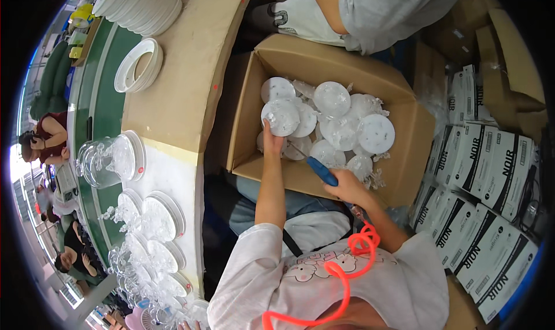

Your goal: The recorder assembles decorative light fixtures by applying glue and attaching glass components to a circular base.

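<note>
My left hand (272, 140) is closed on the edge of a round white disc (280, 117) with clear plastic pieces around it. It holds the disc over an open cardboard box (399, 151), where several similar white discs (331, 100) lie heaped among clear, ragged-looking plastic. In my right hand (346, 185) is a blue air blow gun (321, 171), its thin nozzle pointing toward the held disc. An orange coiled hose (347, 284) runs from the gun's grip across my shirt.
Left of the box stands a table (191, 70) carrying stacked white rings (139, 64), a clear dome (98, 162) and several clear-topped discs (165, 214). A co-worker (370, 18) sits beyond the box. Printed cartons (485, 168) are stacked at the right.
</note>
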`<state>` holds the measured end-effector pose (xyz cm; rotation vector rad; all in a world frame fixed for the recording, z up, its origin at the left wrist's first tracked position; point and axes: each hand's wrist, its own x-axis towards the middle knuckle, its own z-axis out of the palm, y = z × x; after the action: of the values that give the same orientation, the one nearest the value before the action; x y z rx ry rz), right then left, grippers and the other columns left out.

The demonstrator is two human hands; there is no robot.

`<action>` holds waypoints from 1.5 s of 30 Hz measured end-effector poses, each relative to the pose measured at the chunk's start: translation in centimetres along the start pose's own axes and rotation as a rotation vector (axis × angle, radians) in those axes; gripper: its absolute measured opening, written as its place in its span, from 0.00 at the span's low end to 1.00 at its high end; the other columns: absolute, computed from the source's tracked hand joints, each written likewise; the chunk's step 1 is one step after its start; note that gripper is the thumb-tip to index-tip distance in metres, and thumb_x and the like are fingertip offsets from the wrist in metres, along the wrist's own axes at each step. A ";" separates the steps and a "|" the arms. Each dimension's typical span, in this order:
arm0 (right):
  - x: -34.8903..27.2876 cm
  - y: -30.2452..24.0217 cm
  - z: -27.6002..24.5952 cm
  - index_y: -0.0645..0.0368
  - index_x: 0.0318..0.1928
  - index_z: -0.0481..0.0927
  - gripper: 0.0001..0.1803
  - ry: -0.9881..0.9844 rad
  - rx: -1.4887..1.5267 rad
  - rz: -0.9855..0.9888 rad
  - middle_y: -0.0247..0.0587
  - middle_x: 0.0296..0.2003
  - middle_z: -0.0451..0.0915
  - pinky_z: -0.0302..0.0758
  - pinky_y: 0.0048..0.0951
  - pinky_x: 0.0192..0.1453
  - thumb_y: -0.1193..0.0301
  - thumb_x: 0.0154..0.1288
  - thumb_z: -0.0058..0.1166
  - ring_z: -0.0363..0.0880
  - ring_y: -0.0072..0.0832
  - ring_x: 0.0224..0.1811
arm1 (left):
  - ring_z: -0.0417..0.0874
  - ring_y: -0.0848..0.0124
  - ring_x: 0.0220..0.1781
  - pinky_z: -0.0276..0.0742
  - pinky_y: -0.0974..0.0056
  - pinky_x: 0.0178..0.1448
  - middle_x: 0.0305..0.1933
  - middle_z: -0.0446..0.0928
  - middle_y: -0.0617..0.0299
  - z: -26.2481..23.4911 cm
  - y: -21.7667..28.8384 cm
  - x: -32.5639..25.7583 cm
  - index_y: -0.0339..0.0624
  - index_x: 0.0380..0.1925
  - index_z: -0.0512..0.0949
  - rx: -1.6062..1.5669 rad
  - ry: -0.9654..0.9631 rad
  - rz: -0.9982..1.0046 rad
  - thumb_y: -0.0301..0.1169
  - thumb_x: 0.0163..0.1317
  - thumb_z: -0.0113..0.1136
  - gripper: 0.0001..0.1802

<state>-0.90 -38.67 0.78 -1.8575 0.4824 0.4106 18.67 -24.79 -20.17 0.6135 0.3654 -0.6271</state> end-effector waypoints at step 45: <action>0.3 1.4 3.3 0.60 0.35 0.70 0.16 -0.430 0.103 0.120 0.41 0.21 0.74 0.69 0.28 0.27 0.65 0.46 0.52 0.74 0.28 0.22 | 0.66 0.60 0.57 0.60 0.54 0.61 0.56 0.66 0.60 -3.9 2.1 0.3 0.43 0.53 0.64 -0.038 0.221 0.008 0.55 0.59 0.38 0.31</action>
<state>-1.55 -36.00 -1.56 -1.5872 0.3136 0.8282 19.71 -21.11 -22.37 0.6491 0.5797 -0.5445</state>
